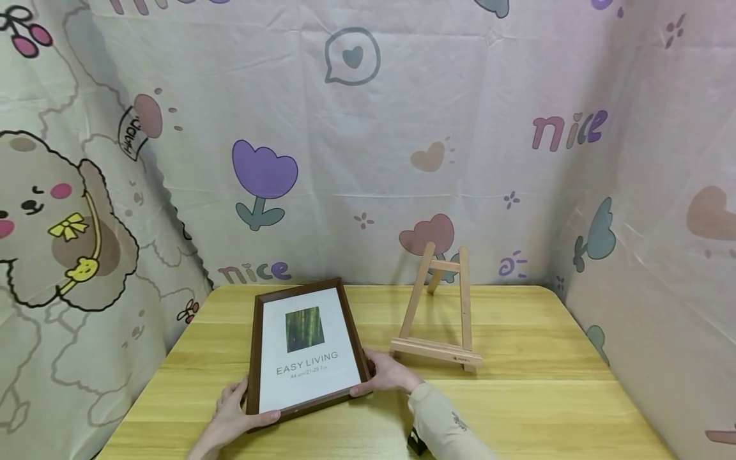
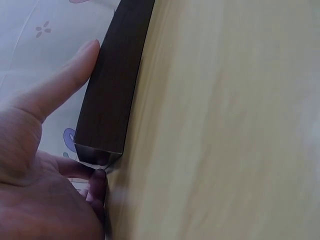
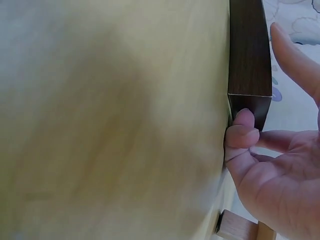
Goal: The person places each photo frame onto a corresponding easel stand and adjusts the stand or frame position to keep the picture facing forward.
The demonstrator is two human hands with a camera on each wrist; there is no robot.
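A brown picture frame (image 1: 307,351) with a white insert reading "EASY LIVING" and a small green forest picture is on the left half of the table. My left hand (image 1: 232,412) grips its lower left corner, thumb along the near edge and fingers at the side. At the lower right corner my right hand (image 1: 385,374) holds it likewise. In the left wrist view the thumb touches the dark frame edge (image 2: 110,80). Curled fingertips (image 3: 242,135) meet the frame's corner in the right wrist view. Whether the frame is fully flat on the table I cannot tell.
A small wooden easel (image 1: 434,348) stands to the right of the frame, near my right hand. Beneath both is a light wooden table (image 1: 535,396). Patterned cloth (image 1: 368,147) hangs behind the table and along both sides.
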